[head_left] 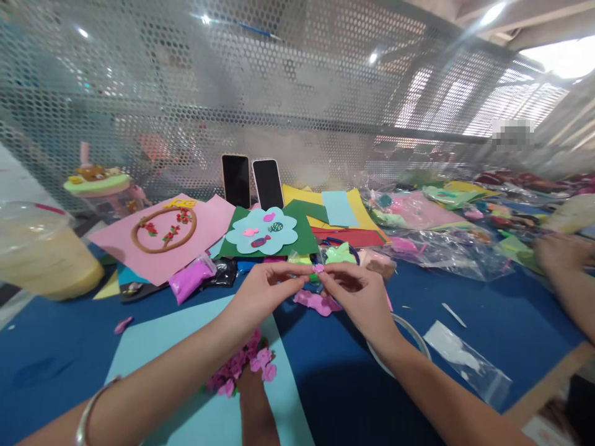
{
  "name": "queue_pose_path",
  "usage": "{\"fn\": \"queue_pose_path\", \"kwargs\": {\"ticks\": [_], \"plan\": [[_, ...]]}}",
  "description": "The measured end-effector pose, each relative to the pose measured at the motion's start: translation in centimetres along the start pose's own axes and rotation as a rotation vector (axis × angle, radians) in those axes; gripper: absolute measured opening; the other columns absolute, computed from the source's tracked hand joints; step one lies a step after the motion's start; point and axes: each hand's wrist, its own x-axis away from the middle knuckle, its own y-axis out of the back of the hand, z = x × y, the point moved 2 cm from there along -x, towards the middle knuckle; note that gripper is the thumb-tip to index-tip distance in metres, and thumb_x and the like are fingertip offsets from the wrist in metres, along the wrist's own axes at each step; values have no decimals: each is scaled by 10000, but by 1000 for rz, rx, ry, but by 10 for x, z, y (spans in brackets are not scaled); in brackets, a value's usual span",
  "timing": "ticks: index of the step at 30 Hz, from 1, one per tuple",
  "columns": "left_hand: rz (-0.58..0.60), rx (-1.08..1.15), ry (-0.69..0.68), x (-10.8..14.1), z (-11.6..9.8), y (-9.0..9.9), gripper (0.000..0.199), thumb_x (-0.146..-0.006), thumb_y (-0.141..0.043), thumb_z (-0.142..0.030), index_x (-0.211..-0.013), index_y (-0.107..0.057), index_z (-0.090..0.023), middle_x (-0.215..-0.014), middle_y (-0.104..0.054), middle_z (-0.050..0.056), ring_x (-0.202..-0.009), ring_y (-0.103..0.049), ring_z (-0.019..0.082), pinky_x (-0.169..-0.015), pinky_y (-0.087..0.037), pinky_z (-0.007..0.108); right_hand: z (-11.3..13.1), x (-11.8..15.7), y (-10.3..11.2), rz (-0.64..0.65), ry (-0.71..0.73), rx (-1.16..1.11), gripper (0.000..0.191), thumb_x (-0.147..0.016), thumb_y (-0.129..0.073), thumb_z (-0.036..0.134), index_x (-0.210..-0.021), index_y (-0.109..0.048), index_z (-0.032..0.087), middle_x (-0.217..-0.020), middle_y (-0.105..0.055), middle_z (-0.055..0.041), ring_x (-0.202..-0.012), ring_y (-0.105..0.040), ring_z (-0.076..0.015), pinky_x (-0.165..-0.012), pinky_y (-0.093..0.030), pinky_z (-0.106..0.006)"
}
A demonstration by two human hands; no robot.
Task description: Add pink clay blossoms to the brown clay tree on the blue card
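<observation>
My left hand (274, 285) and my right hand (360, 297) meet above the table, fingertips pinched on a small pink clay piece (318, 268). It looks like a little flower, partly covered by the fingers. Just below lies a flattened lump of pink clay (317, 303). Under my left forearm is a light blue sheet (181, 328) bearing a brown clay trunk (257, 406) and clustered pink clay flowers (264, 359); the forearm hides part of them. A roll of tape (421, 341) lies partly behind my right wrist.
Two phones (267, 184) lean against the perforated metal screen (302, 93). A drink cup (46, 260) stands left. Clay pictures, coloured paper (341, 208) and clay packets (191, 277) fill the back. At right are a plastic bag (469, 359) and another person's hand (564, 254).
</observation>
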Motion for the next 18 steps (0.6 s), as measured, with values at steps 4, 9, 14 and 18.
{"fn": "queue_pose_path", "kwargs": {"ticks": [4, 9, 14, 18], "plan": [[16, 21, 4, 0, 3, 0, 281, -669, -651, -268, -915, -745, -169, -820, -721, 59, -741, -606, 180, -670, -459, 276, -1, -1, 1, 5, 20, 34, 198, -730, -693, 375, -801, -713, 191, -640, -667, -30, -529, -625, -166, -506, -529, -290], [40, -32, -49, -1, 2, -1, 281, -699, -621, -242, -952, -722, -171, -884, -707, 55, -713, -588, 155, -661, -461, 266, 1, -2, 3, 22, 56, 99, 177, -750, -676, 351, -819, -711, 193, -684, -680, -41, -554, -631, -164, -526, -529, -285], [-5, -235, -175, 2, -10, -2, 251, -747, -547, -184, -932, -716, -170, -941, -676, 64, -780, -586, 157, -680, -460, 261, 2, -3, 4, 36, 54, 128, 176, -749, -673, 354, -799, -710, 189, -694, -687, -43, -546, -630, -159, -528, -522, -279], [19, -251, -209, 3, -11, -1, 263, -748, -552, -192, -957, -711, -186, -955, -658, 62, -777, -581, 151, -681, -468, 256, 2, -3, 4, 49, 41, 113, 175, -744, -676, 354, -788, -707, 187, -662, -677, -38, -542, -625, -163, -526, -517, -280]]}}
